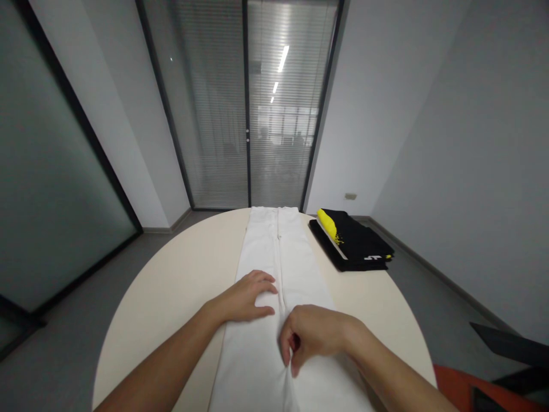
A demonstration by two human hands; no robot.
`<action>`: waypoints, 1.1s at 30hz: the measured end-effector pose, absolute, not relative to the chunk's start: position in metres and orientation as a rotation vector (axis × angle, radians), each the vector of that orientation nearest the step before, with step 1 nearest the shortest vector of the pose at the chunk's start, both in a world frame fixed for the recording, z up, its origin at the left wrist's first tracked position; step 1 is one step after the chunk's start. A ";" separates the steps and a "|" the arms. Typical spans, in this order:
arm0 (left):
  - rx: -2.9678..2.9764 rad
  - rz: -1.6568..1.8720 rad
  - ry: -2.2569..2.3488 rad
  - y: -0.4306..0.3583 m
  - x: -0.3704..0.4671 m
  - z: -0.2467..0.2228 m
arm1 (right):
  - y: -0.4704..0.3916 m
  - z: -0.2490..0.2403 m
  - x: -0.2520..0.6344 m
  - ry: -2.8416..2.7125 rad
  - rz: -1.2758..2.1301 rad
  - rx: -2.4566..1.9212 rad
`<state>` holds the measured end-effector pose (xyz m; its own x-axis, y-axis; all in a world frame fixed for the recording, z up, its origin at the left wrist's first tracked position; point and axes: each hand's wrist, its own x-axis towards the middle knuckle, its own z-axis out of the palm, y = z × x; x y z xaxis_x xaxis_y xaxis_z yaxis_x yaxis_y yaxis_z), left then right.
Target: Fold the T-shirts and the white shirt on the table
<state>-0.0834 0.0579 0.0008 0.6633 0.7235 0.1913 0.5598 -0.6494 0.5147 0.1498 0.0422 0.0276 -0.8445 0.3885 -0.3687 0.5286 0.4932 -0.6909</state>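
A long white cloth garment [261, 252] lies lengthwise down the middle of the round table, its sides folded in so that two edges meet along a centre seam. My left hand [251, 296] rests on its left half, fingers apart and pointing at the seam. Closer to me, my right hand [311, 337] pinches a bit of the white fabric at the seam between thumb and fingers, and creases run from that spot toward me.
On the right of the cream table [180, 274], near its far edge, sits a stack of folded black clothes [355, 237] with a yellow patch on top. A red chair [463, 389] stands at the lower right. Glass panels with blinds are beyond the table.
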 end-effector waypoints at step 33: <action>1.637 1.029 1.104 0.086 -0.098 -0.021 | 0.094 0.018 0.193 3.002 -1.237 1.531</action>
<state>-0.0980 0.0860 -0.0214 0.2602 0.9532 0.1541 0.2205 -0.2140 0.9516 0.1932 0.0943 0.0179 -0.5552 0.8276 0.0828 0.5291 0.4282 -0.7326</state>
